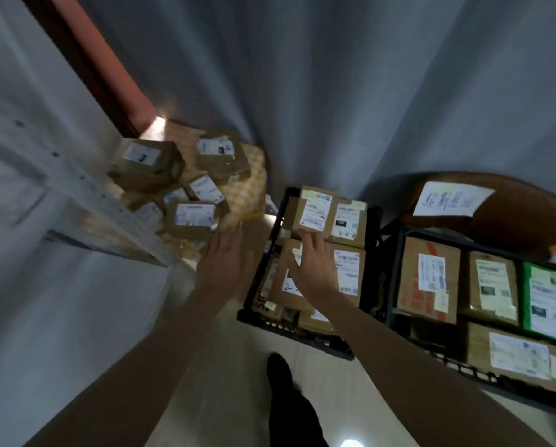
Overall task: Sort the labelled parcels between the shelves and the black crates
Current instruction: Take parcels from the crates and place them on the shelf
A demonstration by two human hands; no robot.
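Observation:
Two black crates stand on the floor, both packed with labelled cardboard parcels: the nearer crate (372,240) at centre and another crate (396,269) to its right. My right hand (312,266) hovers with fingers spread over a large parcel (344,275) in the centre crate, fingertips near the tall parcel (315,212) behind it. My left hand (225,259) reaches forward, flat and empty, just below a small parcel (193,217) in the pile on the left. That pile (147,166) of several boxes lies beside a grey metal shelf (86,188).
A green parcel (547,298) sits in the right crate. A handwritten paper sign (447,198) lies on a brown surface behind it. A yellow checkered bag (251,188) lies under the pile. Grey curtain hangs behind. My dark shoe (280,372) is on the pale floor.

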